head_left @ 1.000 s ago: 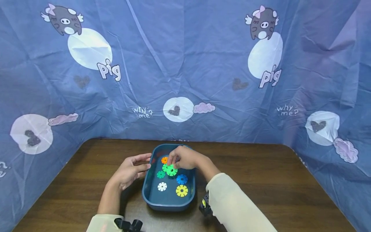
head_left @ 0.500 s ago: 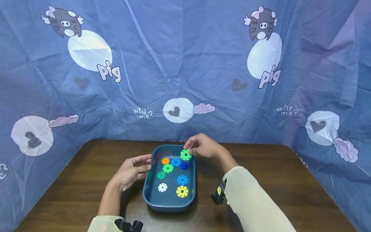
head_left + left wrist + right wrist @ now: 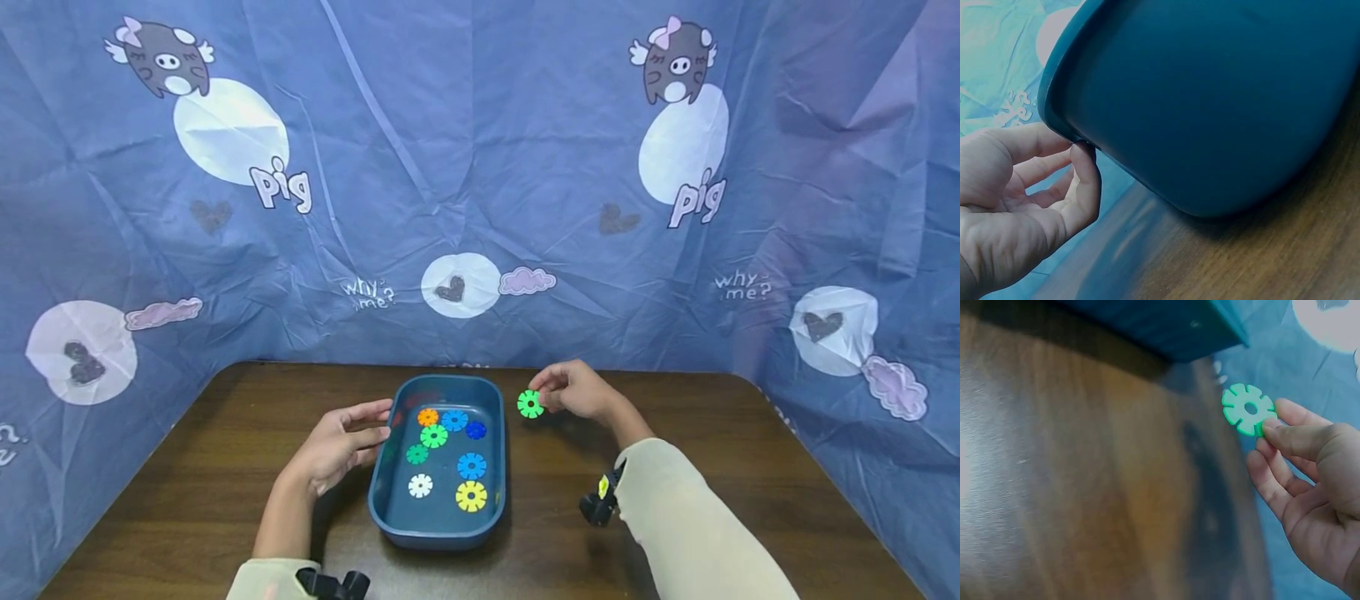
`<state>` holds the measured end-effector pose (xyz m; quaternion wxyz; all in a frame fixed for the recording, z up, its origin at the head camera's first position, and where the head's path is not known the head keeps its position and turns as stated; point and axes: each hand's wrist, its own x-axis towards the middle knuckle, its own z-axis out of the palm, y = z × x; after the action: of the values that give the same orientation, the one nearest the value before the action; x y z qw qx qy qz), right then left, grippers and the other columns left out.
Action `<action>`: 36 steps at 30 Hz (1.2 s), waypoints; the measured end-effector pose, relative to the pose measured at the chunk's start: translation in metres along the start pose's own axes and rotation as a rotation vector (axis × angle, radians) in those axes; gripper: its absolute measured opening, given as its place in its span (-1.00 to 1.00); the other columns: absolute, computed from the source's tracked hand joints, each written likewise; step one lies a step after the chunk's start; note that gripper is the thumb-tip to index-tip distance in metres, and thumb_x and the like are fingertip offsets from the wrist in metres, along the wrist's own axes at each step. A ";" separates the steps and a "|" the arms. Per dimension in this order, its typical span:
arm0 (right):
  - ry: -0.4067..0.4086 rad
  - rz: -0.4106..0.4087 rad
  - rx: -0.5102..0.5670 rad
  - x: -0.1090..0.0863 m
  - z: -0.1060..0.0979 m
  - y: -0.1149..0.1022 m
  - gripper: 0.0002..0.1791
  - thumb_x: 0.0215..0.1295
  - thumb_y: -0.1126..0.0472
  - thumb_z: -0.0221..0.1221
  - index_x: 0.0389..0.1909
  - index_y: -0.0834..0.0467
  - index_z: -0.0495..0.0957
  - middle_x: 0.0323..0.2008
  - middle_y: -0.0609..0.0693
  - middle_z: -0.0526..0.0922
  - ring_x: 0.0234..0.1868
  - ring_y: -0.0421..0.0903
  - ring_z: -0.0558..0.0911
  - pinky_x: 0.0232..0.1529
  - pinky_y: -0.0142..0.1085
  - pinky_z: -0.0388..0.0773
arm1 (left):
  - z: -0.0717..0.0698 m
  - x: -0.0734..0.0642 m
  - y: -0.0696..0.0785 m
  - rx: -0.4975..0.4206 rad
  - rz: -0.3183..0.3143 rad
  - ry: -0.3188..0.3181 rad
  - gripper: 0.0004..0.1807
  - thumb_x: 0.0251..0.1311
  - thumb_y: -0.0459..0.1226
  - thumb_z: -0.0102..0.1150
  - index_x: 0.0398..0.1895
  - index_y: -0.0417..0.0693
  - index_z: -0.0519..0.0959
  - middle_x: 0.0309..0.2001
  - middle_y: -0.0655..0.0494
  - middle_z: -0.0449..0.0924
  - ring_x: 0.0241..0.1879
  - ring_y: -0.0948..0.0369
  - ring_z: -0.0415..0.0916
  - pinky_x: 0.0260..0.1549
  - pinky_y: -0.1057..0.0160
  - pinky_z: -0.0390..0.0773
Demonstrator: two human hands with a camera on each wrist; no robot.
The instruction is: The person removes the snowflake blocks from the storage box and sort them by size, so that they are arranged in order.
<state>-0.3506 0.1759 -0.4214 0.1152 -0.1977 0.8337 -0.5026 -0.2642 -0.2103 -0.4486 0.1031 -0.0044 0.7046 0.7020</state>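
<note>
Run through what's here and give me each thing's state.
Rounded rectangular blue plastic tray: upright, uncovered, on the brown wood-grain table.
Bright green notched plastic disc: pinched, held outside the tray.
Right hand: holding that disc.
Left hand: touching the tray's rim.
Yellow, white, orange, two green, three blue notched plastic discs: inside the tray, unheld.
Blue printed cloth backdrop: creased, hanging.

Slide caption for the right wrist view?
Right hand pinching a notched green disc, blue tray at the top edge.

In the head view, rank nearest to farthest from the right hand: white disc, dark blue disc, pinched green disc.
1. Green disc: pinched by the right hand.
2. Dark blue disc: tray's far right.
3. White disc: tray's near left.
</note>
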 end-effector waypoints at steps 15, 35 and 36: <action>0.206 0.190 0.136 -0.007 0.017 0.031 -0.75 0.30 0.57 0.16 -0.01 0.50 0.58 -0.32 0.16 0.69 -0.34 -0.14 0.65 -0.30 -0.31 0.69 | -0.001 -0.001 0.000 -0.015 -0.006 0.011 -0.43 0.36 -0.44 0.23 0.43 -0.21 0.42 0.30 -0.24 0.42 0.11 0.00 0.60 0.02 0.06 0.68; 0.225 0.238 0.123 -0.007 0.015 0.034 -0.65 0.29 0.62 0.11 0.10 0.56 0.53 -0.24 0.23 0.68 -0.27 -0.11 0.66 -0.18 -0.23 0.72 | -0.004 0.000 -0.003 -0.031 0.014 -0.017 -0.40 0.33 -0.44 0.25 0.44 -0.28 0.38 0.31 -0.29 0.40 0.09 0.02 0.60 0.00 0.10 0.68; 0.221 0.233 0.114 -0.007 0.014 0.034 -0.65 0.29 0.61 0.10 0.10 0.56 0.53 -0.24 0.22 0.67 -0.26 -0.10 0.66 -0.16 -0.21 0.72 | -0.004 0.000 -0.003 -0.034 0.016 -0.018 -0.40 0.33 -0.45 0.25 0.44 -0.28 0.38 0.31 -0.29 0.40 0.09 0.02 0.60 0.00 0.10 0.68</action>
<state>-0.3457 0.1821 -0.4577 0.0914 -0.0362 0.8287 -0.5509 -0.2646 -0.2141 -0.4514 0.1036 0.0060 0.6918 0.7146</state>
